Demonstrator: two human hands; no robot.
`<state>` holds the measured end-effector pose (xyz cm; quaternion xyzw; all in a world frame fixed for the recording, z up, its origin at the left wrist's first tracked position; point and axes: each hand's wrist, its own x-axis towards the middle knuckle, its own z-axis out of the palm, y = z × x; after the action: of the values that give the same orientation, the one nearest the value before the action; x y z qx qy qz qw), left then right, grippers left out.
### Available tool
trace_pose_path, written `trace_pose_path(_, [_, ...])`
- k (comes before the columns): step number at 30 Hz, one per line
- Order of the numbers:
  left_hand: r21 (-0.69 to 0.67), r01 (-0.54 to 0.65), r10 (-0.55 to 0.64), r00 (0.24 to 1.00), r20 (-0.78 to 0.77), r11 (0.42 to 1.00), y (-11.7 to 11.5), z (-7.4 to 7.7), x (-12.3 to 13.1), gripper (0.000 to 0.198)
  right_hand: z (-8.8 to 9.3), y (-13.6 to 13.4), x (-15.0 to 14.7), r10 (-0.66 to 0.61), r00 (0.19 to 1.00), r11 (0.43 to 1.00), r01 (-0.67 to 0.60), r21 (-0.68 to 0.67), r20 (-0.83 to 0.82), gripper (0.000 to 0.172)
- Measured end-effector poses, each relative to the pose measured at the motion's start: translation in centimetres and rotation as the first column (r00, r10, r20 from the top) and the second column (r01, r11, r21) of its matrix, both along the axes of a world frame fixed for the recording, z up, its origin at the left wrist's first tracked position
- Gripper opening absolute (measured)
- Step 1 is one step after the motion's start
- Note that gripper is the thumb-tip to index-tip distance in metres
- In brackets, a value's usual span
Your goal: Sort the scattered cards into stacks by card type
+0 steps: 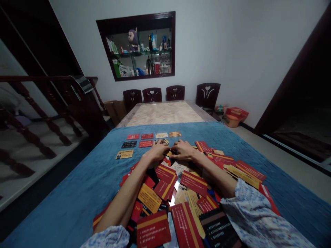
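Note:
A big loose pile of cards (181, 193), mostly red with some yellow, black and white ones, covers the blue cloth (77, 193) in front of me. My left hand (157, 151) and my right hand (184, 150) meet at the far edge of the pile, fingers curled and pinched together over a yellow card (169, 153) between them. Beyond them, two short rows of single cards (150, 139) lie flat on the cloth, and one yellow card (124, 154) lies apart to the left.
The blue cloth covers the near end of a long table; its bare marble top (165, 113) shows beyond. Several dark chairs (207, 94) stand at the far end. A wooden stair rail (46, 103) runs on the left, a red tub (236, 115) sits on the floor at right.

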<state>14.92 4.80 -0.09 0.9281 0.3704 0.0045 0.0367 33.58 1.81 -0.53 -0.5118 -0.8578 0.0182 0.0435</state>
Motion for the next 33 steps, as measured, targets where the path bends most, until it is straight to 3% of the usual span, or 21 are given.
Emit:
trace_pose_path(8, [-0.036,-0.033,0.032,0.999,-0.035,0.999,0.2,1.2,-0.4,0.034,0.3,-0.1,0.3,0.022,0.999,1.000,-0.023,-0.011,-0.025,0.034])
trace_pose_path(14, [-0.043,-0.065,0.064,0.998,-0.003,0.997,0.1,2.0,-0.5,0.038,0.0,0.5,0.8,0.033,0.996,0.999,-0.032,0.014,-0.083,0.030])
trace_pose_path(21, [0.057,-0.065,0.060,0.995,0.080,0.996,-0.1,2.3,-0.3,0.032,0.3,0.4,0.7,-0.081,0.993,0.994,0.086,0.063,-0.089,0.026])
trace_pose_path(26, [0.046,-0.099,0.087,0.973,0.213,0.994,0.8,1.4,-0.4,0.029,0.5,0.6,0.9,-0.111,0.973,0.989,0.128,0.076,-0.202,0.023])
trace_pose_path(33, [-0.129,-0.090,0.141,0.867,0.477,0.988,1.9,-0.2,-0.7,0.034,0.0,1.2,1.3,-0.132,0.943,0.982,0.166,0.089,-0.304,0.020])
